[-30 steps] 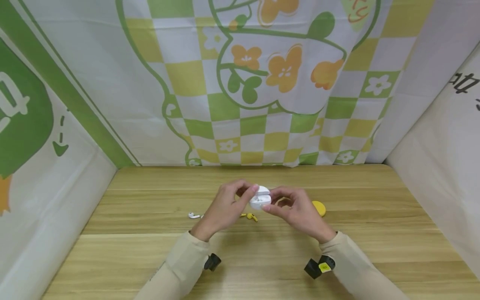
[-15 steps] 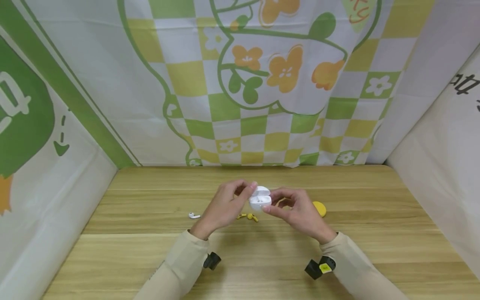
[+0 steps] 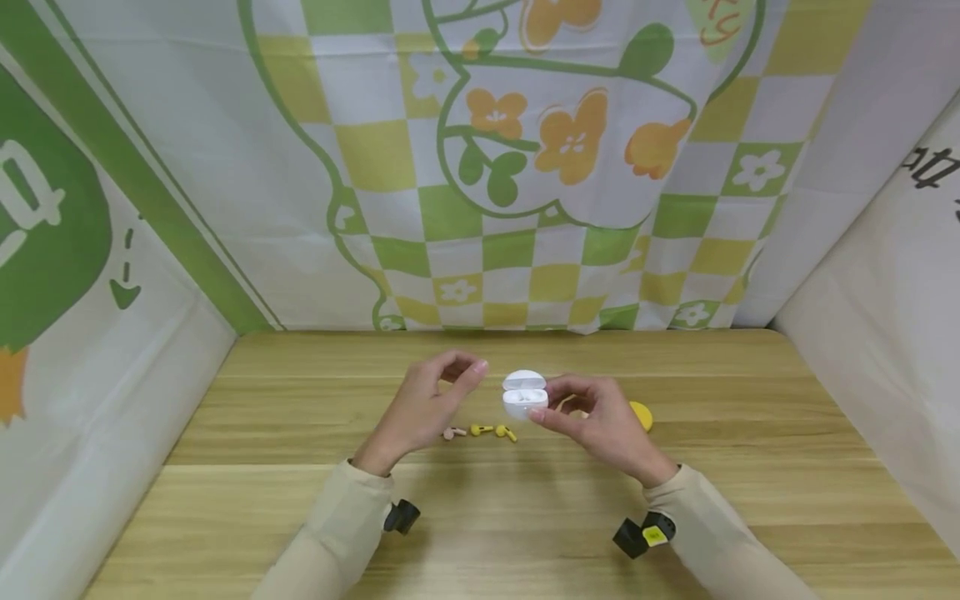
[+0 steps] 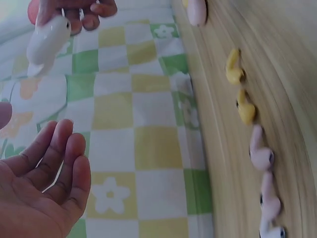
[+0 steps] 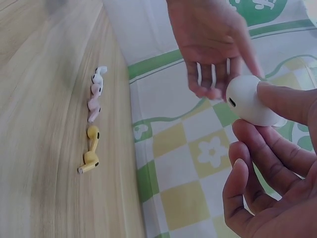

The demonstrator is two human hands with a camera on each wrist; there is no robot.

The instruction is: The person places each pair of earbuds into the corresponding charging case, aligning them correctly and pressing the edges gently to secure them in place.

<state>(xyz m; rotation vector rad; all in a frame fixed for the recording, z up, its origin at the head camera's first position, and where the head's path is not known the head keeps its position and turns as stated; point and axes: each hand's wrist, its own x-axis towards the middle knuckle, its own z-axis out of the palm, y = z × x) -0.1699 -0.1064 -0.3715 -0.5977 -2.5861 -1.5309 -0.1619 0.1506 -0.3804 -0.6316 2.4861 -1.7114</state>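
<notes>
My right hand (image 3: 609, 423) pinches a white earbud case (image 3: 524, 402) between thumb and fingers, above the table. The case's lid is up, and its inside faces the head camera. To the left of the case hangs my left hand (image 3: 422, 407), apart from it; its fingers are loosely bent with nothing between them. Below lie earbuds in a row: yellow earbuds (image 3: 482, 430), a pink earbud (image 3: 453, 433) partly covered by the left hand, and, in the right wrist view, white earbuds (image 5: 97, 78) at the row's far end.
A yellow round case (image 3: 641, 416) lies on the wooden table (image 3: 525, 517), partly behind my right hand. In the left wrist view a pink case (image 4: 197, 12) shows near the top edge. Patterned cloth (image 3: 517, 250) hangs behind the table, with white walls at both sides.
My left hand has let go of the case lid and moved left. The lid has swung further up. A pink earbud has come into sight, while the white one is now covered.
</notes>
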